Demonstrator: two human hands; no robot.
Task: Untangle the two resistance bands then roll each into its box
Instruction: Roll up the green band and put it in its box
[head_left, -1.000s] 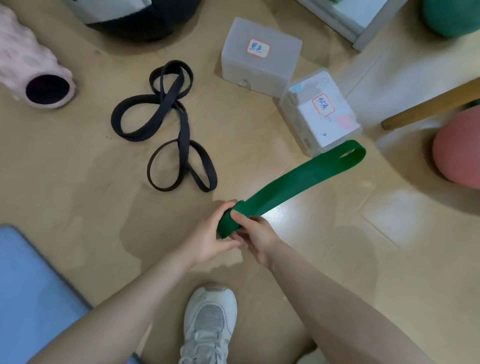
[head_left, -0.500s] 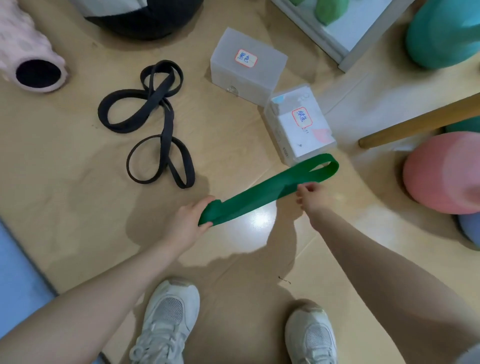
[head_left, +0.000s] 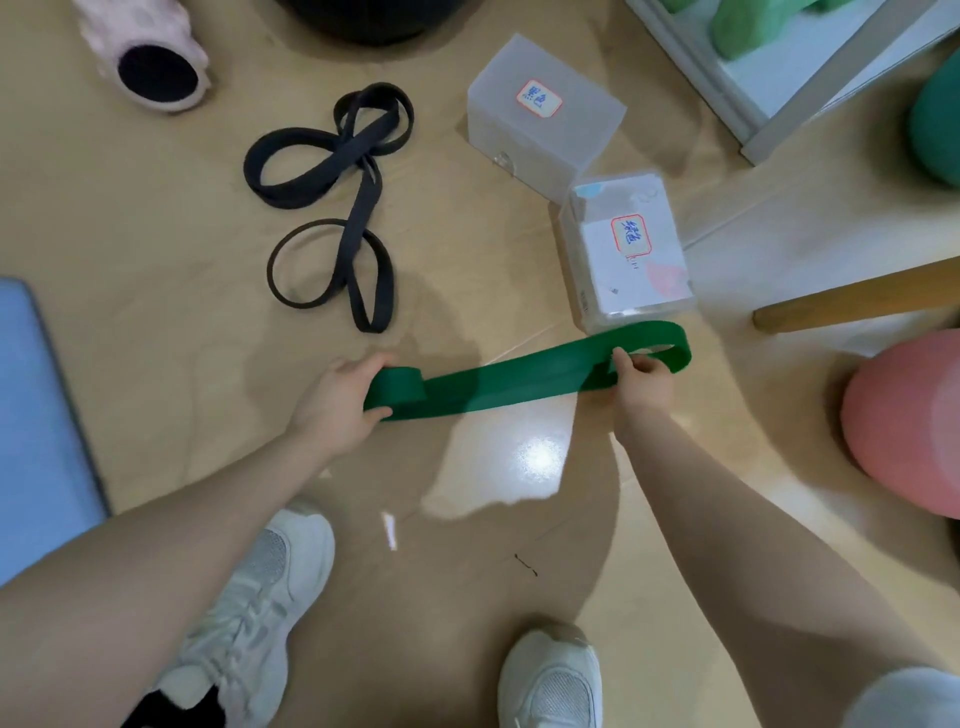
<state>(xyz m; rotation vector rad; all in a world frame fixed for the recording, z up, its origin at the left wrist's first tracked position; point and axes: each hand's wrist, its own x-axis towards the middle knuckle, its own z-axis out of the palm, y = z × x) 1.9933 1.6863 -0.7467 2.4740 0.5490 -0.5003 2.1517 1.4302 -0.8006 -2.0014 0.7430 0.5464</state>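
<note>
Wood floor, green band (head_left: 519, 382) stretched low between both hands, beside its labelled box (head_left: 626, 254).
Left hand (head_left: 337, 397) fingers clamped on the rolled start, right hand (head_left: 641, 382) pinching near the far loop. Risk: slack or slipping grip lets the roll spring open. Black band (head_left: 332, 202) lies loose, apart.

Glossy wood-look floor (head_left: 519, 519); matt rubbery green band (head_left: 519, 382); frosted plastic boxes (head_left: 543, 111).
</note>
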